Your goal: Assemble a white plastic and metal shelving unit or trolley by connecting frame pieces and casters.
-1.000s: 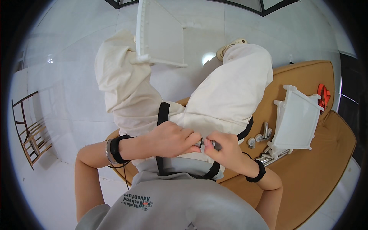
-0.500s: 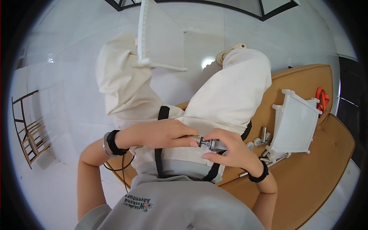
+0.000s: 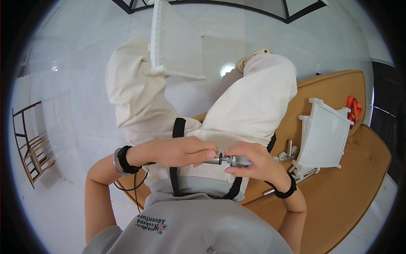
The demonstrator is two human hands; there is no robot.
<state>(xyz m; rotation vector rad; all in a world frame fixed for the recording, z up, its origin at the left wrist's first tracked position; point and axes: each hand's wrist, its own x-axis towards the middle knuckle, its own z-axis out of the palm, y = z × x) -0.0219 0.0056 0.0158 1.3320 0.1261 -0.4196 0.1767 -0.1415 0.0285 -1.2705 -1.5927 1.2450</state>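
Observation:
Over my lap, my left hand (image 3: 184, 152) is closed round a shiny metal tube (image 3: 217, 160), most of which the fingers hide. My right hand (image 3: 261, 160) pinches a translucent grey caster wheel (image 3: 242, 161) between thumb and fingers. From the caster a short threaded metal stem (image 3: 226, 160) points left at the dark-rimmed end of the tube. Tube and stem are in line and meet; how deep the stem sits inside, I cannot tell.
White plastic shelf panels (image 3: 320, 135) lie on the brown sofa (image 3: 334, 203) at right, with metal tubes (image 3: 270, 191), loose casters (image 3: 282, 156) and a red strap (image 3: 353, 111). Another white panel (image 3: 177, 42) stands on the floor ahead. A metal rack (image 3: 31, 144) is far left.
The fingers of my left hand have rolled over the tube, the thumb now lower and more tucked under. My right hand keeps its pinch on the caster, with little movement.

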